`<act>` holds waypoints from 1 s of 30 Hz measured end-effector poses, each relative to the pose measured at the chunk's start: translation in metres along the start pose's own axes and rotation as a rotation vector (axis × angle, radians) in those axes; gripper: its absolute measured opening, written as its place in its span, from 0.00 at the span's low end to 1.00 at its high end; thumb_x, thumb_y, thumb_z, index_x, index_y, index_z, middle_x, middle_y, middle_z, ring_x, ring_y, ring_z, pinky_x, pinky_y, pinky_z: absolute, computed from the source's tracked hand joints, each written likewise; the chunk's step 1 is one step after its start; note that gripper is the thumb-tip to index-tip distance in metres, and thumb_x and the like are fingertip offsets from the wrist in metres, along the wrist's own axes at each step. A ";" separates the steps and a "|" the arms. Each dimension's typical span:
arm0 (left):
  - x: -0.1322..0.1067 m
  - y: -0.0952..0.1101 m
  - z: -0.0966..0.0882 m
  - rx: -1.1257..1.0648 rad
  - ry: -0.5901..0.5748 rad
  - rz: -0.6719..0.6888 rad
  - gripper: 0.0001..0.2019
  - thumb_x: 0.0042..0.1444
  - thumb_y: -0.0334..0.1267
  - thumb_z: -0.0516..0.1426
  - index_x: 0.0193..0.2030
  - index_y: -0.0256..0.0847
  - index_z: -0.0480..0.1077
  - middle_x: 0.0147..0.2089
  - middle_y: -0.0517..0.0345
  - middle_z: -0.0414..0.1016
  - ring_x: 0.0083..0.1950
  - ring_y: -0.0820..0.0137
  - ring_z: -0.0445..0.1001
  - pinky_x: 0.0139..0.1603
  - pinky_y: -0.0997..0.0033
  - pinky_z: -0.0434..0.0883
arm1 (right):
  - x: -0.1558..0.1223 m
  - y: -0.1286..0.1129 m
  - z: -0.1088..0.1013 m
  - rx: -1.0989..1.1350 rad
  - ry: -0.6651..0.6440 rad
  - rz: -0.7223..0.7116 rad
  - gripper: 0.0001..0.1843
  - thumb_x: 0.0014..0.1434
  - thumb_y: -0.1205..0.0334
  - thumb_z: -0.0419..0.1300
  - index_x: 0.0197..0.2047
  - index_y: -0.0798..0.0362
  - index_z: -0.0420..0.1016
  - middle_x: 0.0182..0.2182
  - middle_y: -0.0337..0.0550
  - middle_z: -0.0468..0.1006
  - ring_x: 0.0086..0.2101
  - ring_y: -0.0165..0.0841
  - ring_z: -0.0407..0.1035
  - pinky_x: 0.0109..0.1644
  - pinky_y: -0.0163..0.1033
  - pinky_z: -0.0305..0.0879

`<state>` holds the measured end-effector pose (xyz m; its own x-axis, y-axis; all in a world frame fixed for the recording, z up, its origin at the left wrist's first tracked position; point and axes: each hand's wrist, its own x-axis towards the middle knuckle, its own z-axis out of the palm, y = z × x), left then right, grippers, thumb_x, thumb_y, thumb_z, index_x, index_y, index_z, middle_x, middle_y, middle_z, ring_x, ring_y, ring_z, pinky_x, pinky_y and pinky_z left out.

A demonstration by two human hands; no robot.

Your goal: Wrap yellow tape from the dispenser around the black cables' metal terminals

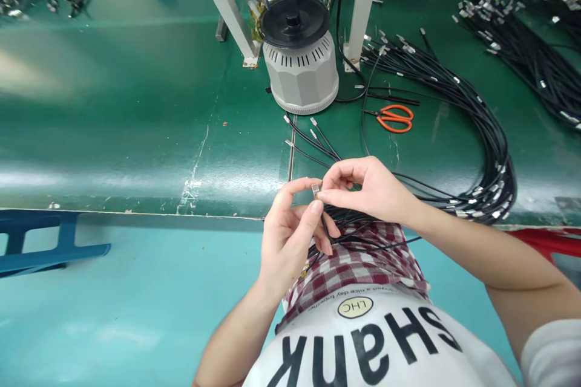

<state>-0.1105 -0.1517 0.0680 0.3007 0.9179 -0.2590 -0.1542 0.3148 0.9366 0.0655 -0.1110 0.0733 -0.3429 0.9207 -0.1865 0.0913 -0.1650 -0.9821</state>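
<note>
My left hand [290, 236] and my right hand [363, 190] meet just over the front edge of the green bench [136, 133]. Between the pinched fingertips of both sits a small metal connector [316, 189] on the end of a thin black cable [358, 245]. More black cables run from under my left palm across my checked lap. A few loose cable ends with metal tips [313, 136] lie on the bench just beyond my hands.
A grey round machine with a black lid [299, 54] stands at the back centre between two white frame legs [363, 6]. Orange scissors [394, 118] lie right of it. Large bundles of black cables [481, 133] fill the right side. A blue frame [40, 242] is at lower left.
</note>
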 end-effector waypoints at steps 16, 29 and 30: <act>0.004 -0.006 -0.007 -0.060 0.006 -0.042 0.11 0.60 0.37 0.63 0.42 0.42 0.63 0.25 0.60 0.78 0.16 0.75 0.69 0.17 0.79 0.66 | 0.002 -0.001 -0.002 0.223 -0.036 0.075 0.13 0.48 0.60 0.73 0.35 0.57 0.80 0.31 0.38 0.80 0.32 0.27 0.71 0.41 0.35 0.68; 0.007 -0.008 -0.006 -0.199 0.093 -0.095 0.10 0.55 0.39 0.66 0.35 0.37 0.70 0.27 0.57 0.78 0.17 0.79 0.66 0.18 0.80 0.64 | 0.008 0.008 -0.001 0.290 -0.035 0.055 0.15 0.45 0.57 0.75 0.36 0.55 0.83 0.33 0.40 0.83 0.35 0.30 0.76 0.47 0.39 0.72; 0.008 -0.008 -0.006 -0.206 0.095 -0.095 0.10 0.55 0.40 0.66 0.35 0.36 0.71 0.28 0.57 0.78 0.18 0.79 0.66 0.18 0.80 0.63 | 0.009 0.009 -0.001 0.288 -0.036 0.052 0.15 0.45 0.57 0.75 0.36 0.55 0.83 0.33 0.40 0.84 0.36 0.31 0.76 0.47 0.39 0.72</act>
<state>-0.1126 -0.1459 0.0572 0.2344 0.8972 -0.3743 -0.3207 0.4348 0.8415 0.0644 -0.1038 0.0632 -0.3785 0.8960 -0.2321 -0.1578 -0.3096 -0.9377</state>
